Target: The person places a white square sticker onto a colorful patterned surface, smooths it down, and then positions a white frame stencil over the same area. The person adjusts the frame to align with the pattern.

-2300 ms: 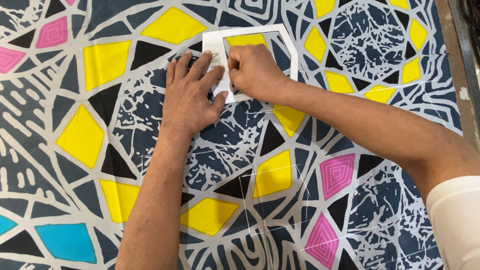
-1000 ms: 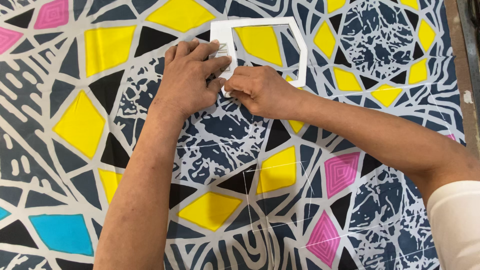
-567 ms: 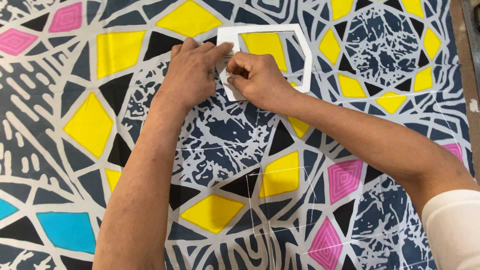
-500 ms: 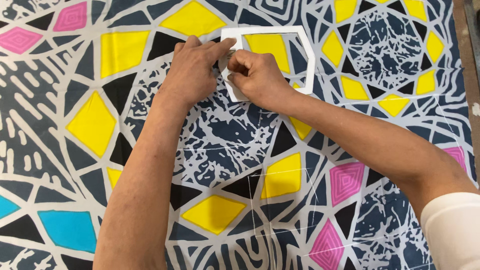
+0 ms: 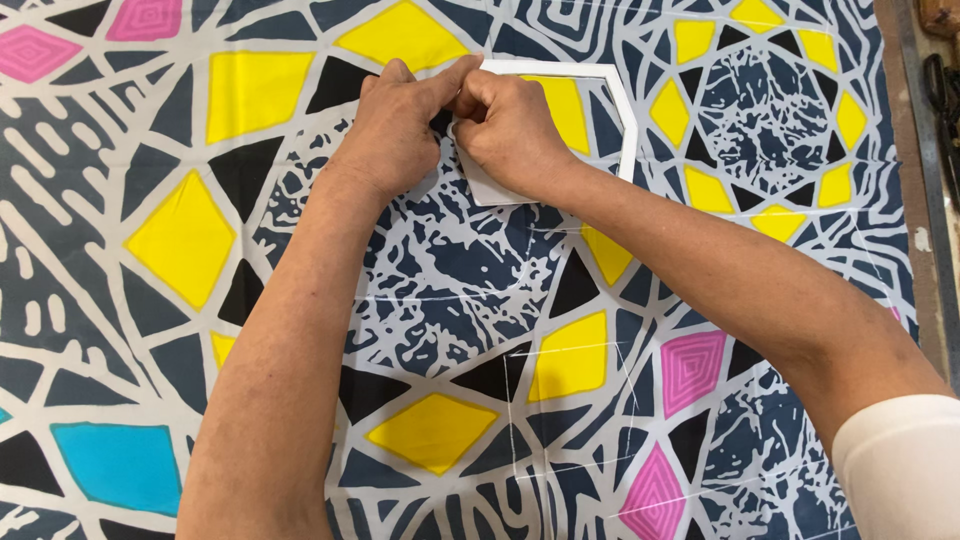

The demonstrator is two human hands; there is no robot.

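A white frame-shaped cutting template (image 5: pixel 628 120) lies flat on a patterned fabric (image 5: pixel 180 240) of dark blue, yellow, pink and cyan shapes. My left hand (image 5: pixel 395 135) presses flat on the template's left edge, index finger stretched along its top left corner. My right hand (image 5: pixel 510 125) rests on the template just beside it, fingers pinched together; a small marking tool may be between them, but I cannot make it out. Both hands hide the template's left half.
The fabric covers nearly the whole table. Thin chalk lines (image 5: pixel 560 400) cross it near the bottom middle. A bare table edge (image 5: pixel 915 200) runs down the right side, with dark tools (image 5: pixel 940 70) at the far right.
The view has shifted so hands and template sit a little higher and further right. My right hand has crept up the template's left edge toward its top corner; the left hand keeps pressing.
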